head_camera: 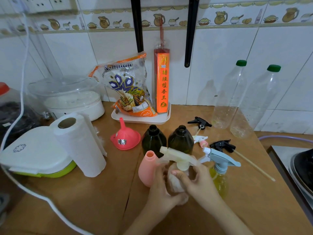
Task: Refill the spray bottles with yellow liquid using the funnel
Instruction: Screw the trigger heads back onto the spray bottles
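Already both hands clasp one clear spray bottle: left hand grips its body, right hand pinches the cream trigger head. Jerking could topple the pink bottle touching its left; the funnel sits behind.

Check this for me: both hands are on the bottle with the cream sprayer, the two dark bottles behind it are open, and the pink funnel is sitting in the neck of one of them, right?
Not quite. In the head view the pink funnel sits upside down on the wooden counter, left of the two dark bottles, not in a neck. The rest holds: both hands, left and right, are on the cream-sprayer bottle, and the dark bottles are open.
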